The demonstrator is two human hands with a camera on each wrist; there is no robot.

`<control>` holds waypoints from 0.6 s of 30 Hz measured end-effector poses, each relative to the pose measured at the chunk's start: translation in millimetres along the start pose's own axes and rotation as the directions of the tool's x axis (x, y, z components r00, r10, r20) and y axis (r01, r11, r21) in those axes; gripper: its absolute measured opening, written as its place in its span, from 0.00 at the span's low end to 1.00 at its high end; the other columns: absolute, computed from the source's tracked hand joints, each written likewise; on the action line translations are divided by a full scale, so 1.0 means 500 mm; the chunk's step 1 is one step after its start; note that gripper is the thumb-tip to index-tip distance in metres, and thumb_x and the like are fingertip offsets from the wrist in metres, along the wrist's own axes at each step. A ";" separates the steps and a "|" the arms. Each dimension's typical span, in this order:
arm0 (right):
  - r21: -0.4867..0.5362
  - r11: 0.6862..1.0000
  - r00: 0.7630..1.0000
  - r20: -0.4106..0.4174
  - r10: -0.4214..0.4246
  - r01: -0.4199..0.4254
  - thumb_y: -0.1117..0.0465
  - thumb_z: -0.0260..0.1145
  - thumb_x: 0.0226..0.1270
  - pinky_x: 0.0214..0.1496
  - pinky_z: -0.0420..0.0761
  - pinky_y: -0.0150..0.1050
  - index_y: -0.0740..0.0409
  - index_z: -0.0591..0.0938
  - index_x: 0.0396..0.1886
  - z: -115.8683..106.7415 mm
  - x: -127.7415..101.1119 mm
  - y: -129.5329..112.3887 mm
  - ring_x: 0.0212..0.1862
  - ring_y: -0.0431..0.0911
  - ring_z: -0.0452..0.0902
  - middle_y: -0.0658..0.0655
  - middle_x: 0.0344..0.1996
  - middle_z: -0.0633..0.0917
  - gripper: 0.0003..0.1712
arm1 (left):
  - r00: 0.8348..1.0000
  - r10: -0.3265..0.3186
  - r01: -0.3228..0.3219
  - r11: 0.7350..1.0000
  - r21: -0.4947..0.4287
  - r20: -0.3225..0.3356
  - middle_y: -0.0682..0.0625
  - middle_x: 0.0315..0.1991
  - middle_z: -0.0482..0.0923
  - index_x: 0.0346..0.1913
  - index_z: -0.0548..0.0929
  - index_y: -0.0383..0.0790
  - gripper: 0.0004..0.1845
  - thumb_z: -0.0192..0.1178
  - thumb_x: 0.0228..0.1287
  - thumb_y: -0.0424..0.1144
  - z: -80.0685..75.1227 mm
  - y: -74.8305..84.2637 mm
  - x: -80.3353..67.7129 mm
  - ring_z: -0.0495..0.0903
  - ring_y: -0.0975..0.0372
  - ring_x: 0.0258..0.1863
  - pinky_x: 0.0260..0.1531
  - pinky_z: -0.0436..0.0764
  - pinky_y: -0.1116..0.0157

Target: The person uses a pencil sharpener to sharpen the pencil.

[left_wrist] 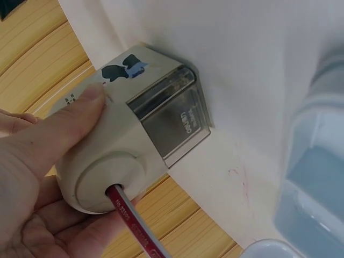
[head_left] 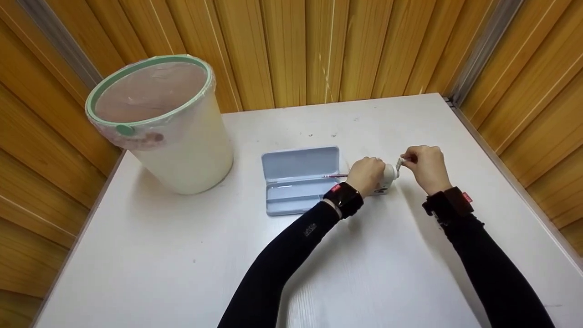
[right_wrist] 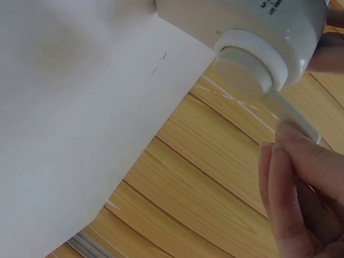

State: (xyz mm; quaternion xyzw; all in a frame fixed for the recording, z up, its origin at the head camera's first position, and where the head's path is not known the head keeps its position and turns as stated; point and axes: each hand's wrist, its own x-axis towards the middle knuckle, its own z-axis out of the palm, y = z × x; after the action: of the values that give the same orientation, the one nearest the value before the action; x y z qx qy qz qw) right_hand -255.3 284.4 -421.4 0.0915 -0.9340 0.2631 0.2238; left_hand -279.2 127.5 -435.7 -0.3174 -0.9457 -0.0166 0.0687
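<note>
Sleeves of black cover both my forearms, each wrist strapped with one camera band. Two hands meet on one white pencil sharpener (head_left: 386, 178) that sits on the white table (head_left: 191, 255), just right of the pencil case. My left hand (head_left: 365, 175) wraps the sharpener body, thumb flat along its top, and one red pencil (left_wrist: 133, 226) is pushed into the front hole, its tip hidden inside. My right hand (head_left: 424, 166) pinches the crank handle (right_wrist: 293, 114) between curled fingertips. One clear shavings drawer (left_wrist: 174, 122) shows in the sharpener's side; its contents are hard to make out. One blue pencil case (head_left: 298, 180) lies open. Farther left stands one white bin (head_left: 166, 123) lined with a clear bag; I see nothing in it.
</note>
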 end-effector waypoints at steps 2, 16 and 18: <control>-0.011 1.000 1.000 0.003 0.003 -0.003 0.77 0.71 0.54 0.37 0.79 0.54 0.72 0.84 0.28 0.005 0.007 0.000 0.32 0.63 0.83 0.71 0.27 0.86 0.03 | 1.000 0.003 -0.003 1.000 0.005 0.000 0.54 0.43 0.87 0.46 0.87 0.46 0.15 0.73 0.54 0.40 0.000 -0.001 0.000 0.86 0.62 0.43 0.43 0.85 0.68; -0.058 0.998 0.999 0.035 0.030 -0.028 0.77 0.68 0.58 0.41 0.80 0.57 0.76 0.83 0.31 0.042 0.039 0.021 0.34 0.66 0.82 0.72 0.30 0.86 0.02 | 0.999 0.021 -0.021 1.000 0.016 -0.026 0.53 0.42 0.87 0.45 0.86 0.44 0.15 0.72 0.53 0.40 0.006 -0.002 -0.002 0.86 0.61 0.41 0.41 0.85 0.67; -0.055 0.998 0.998 0.050 0.037 -0.034 0.77 0.68 0.58 0.41 0.80 0.57 0.75 0.84 0.31 0.044 0.043 0.022 0.35 0.66 0.83 0.72 0.30 0.86 0.02 | 0.999 0.022 -0.022 1.000 0.022 -0.026 0.53 0.42 0.87 0.46 0.86 0.43 0.16 0.73 0.53 0.40 0.005 -0.004 -0.001 0.87 0.61 0.41 0.41 0.85 0.67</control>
State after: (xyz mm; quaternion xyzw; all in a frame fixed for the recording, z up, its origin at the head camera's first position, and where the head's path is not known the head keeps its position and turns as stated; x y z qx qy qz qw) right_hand -285.3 280.7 -433.0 0.0754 -0.9476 0.2394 0.1977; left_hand -280.3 125.9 -438.3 -0.3268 -0.9412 -0.0098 0.0847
